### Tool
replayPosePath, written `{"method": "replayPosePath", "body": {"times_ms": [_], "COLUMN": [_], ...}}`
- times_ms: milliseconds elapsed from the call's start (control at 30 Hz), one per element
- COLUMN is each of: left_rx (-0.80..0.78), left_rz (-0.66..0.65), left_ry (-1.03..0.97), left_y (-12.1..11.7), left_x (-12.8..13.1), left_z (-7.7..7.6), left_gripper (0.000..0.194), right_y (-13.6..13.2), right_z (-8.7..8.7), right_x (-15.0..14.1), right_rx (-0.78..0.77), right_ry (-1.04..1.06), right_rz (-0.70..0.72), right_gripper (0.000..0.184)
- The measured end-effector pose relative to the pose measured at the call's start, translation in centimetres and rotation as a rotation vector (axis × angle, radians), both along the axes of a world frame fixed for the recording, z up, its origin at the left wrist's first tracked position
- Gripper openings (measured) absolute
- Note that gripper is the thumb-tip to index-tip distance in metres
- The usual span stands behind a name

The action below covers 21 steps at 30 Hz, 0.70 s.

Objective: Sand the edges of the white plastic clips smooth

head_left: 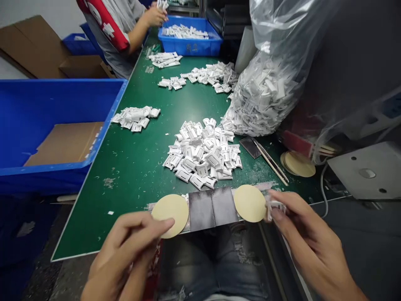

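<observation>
My left hand hovers at the table's near edge, fingers pressed together in a pinch beside a round yellow disc; what it holds is hidden. My right hand pinches a small white plastic part next to a second yellow disc. Two dark sanding sheets lie between the discs. A heap of white plastic parts sits just beyond on the green table.
A clear bag full of white parts stands at the right. Smaller piles lie farther back. A blue crate holding cardboard stands left. Another person works at a blue bin at the far end. A stack of discs and sticks lie right.
</observation>
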<state>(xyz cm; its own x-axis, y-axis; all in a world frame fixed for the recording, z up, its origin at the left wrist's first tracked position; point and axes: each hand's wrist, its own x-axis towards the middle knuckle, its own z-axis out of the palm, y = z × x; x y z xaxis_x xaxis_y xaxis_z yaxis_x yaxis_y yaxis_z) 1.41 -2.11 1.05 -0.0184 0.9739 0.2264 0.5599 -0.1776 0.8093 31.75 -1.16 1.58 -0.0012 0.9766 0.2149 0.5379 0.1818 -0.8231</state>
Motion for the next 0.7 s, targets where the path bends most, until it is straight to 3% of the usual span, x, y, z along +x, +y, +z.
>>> {"method": "replayPosePath", "body": {"times_ms": [67, 133, 300, 533, 700], "left_rx": [-0.01, 0.005, 0.209, 0.243, 0.243], "left_rz": [0.033, 0.031, -0.031, -0.042, -0.126], "left_ry": [-0.086, -0.025, 0.372, 0.448, 0.425], "left_y": [1.9, 3.2, 2.5, 2.5, 2.3], "left_x": [0.7, 0.8, -0.9, -1.2, -1.2], "left_z": [0.0, -0.5, -2.4, -2.4, -2.5], "left_gripper": [0.016, 0.012, 0.008, 0.009, 0.017], "right_y": [1.7, 2.8, 1.8, 3.0, 3.3], "right_z": [-0.3, -1.0, -2.7, -1.4, -0.7], "right_x": [-0.8, -1.0, 1.1, 1.1, 0.4], "right_rx": [-0.061, -0.03, 0.245, 0.39, 0.488], "right_ry": [0.074, 0.006, -0.5, -0.837, -0.903], "right_rz": [0.015, 0.023, 0.055, 0.099, 0.215], "right_gripper": [0.021, 0.013, 0.022, 0.023, 0.024]}}
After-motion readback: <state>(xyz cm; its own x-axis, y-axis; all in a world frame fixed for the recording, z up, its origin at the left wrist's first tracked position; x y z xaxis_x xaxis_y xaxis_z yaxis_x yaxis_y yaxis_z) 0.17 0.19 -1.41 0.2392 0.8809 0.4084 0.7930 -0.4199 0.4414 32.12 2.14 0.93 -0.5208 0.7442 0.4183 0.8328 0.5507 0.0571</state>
